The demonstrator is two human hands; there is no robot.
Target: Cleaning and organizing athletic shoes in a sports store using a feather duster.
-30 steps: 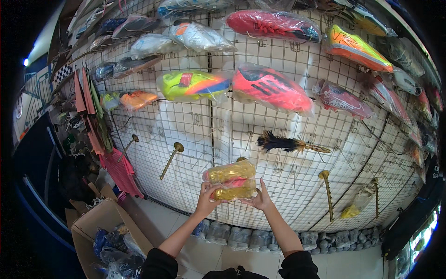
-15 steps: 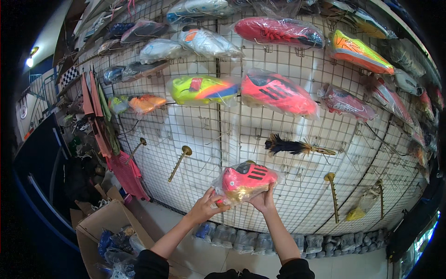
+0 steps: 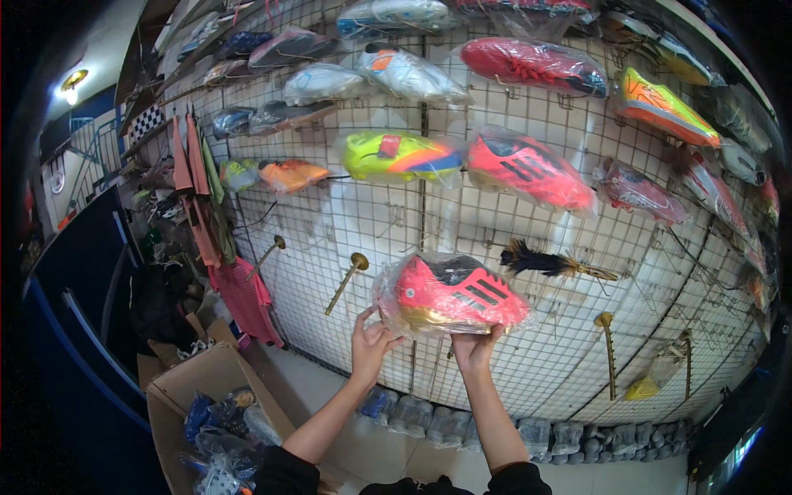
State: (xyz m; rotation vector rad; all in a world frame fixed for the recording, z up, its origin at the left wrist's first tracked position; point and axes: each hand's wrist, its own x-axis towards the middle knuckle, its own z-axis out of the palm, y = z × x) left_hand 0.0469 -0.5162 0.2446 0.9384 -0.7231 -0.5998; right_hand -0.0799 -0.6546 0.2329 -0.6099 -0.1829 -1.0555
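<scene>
A pink sports shoe (image 3: 462,289) with dark stripes and a gold sole is held up before the wall rack, wrapped in a clear plastic bag (image 3: 386,290). My right hand (image 3: 473,351) supports it from below, fingers closed around the sole's underside. At the heel end, my left hand (image 3: 373,340) has its fingers curled at the loose edge of the bag. A similar pink shoe (image 3: 532,172) in plastic hangs on the rack above, beside a yellow-green shoe (image 3: 402,155).
Behind is a wire grid rack (image 3: 388,219) with several bagged shoes and brass-coloured hooks (image 3: 345,285). A dark feather duster (image 3: 553,261) hangs at right. An open cardboard box (image 3: 186,379) with bagged items stands at lower left. Grey bagged bundles (image 3: 412,417) line the wall's foot.
The pink shoe has risen and come to look larger, turned with its side more toward me. My left hand has shifted from beneath the heel to the bag's edge. The view has swung slightly left.
</scene>
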